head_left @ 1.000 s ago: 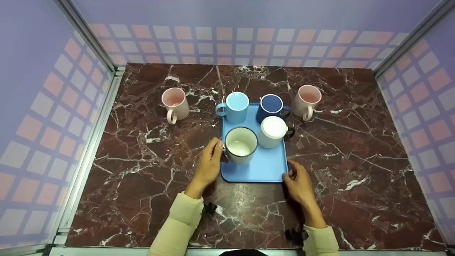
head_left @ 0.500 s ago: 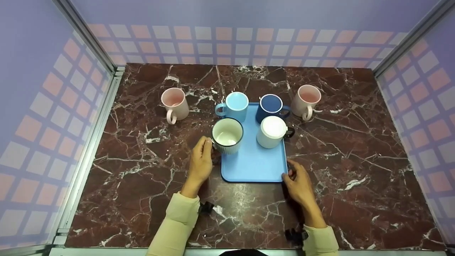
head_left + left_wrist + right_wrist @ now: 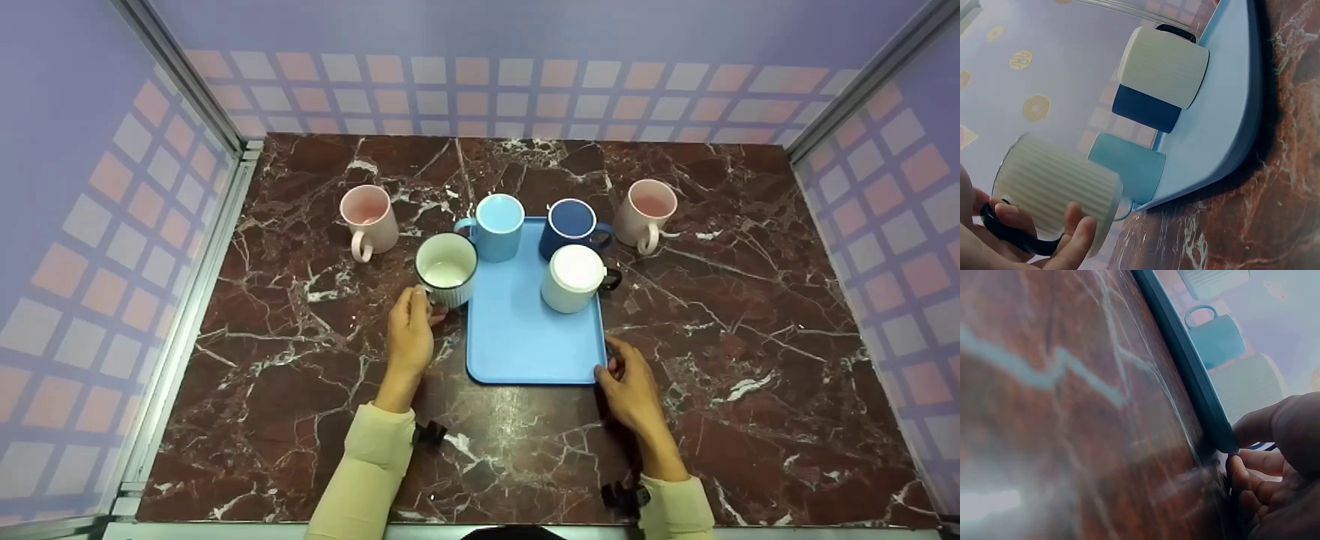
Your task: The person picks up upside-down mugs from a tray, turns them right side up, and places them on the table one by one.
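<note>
A cream ribbed mug (image 3: pixel 448 289) with a dark rim hangs upright just left of the blue tray (image 3: pixel 525 352). My left hand (image 3: pixel 409 334) grips it by its black handle (image 3: pixel 1027 243), fingers curled through. At the tray's near right corner, my right hand (image 3: pixel 634 390) pinches the edge (image 3: pixel 1199 391) between thumb and fingers. On the tray are a light blue mug (image 3: pixel 499 232) at the back left, a navy mug (image 3: pixel 559 240) at the back right, and a second ribbed mug (image 3: pixel 568 289), upside down, in front of the navy one.
One pink mug (image 3: pixel 379 225) stands left of the tray on the dark red marbled table (image 3: pixel 300 412). Another pink mug (image 3: pixel 634 217) is close to the tray's back right corner. Patterned panels (image 3: pixel 517 75) enclose the back and both sides.
My left hand has carried the ribbed mug leftward and away from me, from over the tray to beyond its left edge. The right hand and tray have not moved.
</note>
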`<move>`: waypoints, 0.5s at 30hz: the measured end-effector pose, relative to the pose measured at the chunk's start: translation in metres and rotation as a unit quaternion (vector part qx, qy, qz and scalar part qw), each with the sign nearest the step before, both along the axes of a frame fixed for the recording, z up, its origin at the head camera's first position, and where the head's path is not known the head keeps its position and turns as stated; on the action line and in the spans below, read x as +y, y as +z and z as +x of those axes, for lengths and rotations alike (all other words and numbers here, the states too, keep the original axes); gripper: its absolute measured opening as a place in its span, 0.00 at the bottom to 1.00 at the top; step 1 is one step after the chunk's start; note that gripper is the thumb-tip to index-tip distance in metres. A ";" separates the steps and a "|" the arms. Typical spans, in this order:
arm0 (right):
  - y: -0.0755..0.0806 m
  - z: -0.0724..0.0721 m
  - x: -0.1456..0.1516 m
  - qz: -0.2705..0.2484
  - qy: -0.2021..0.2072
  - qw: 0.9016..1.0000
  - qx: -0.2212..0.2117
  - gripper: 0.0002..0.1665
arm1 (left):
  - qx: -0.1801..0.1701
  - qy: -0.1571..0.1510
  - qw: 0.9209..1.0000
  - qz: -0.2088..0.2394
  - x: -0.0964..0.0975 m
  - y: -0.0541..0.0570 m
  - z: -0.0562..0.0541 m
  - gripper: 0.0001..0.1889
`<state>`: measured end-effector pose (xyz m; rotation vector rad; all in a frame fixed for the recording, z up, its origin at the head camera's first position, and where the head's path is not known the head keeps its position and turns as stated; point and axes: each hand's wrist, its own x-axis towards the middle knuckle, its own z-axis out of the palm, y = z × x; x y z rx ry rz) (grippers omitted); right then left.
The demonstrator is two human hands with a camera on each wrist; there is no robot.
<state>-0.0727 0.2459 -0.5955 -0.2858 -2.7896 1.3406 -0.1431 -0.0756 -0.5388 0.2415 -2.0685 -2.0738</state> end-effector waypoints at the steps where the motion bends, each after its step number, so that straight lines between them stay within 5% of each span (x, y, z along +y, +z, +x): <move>1: 0.000 0.000 0.000 0.001 0.000 1.000 0.001 0.31 | -0.006 0.004 1.000 0.005 0.000 0.000 -0.001 0.19; 15: -0.001 -0.001 0.001 0.004 0.011 1.000 0.011 0.31 | -0.077 0.023 0.993 0.086 -0.006 -0.002 -0.022 0.17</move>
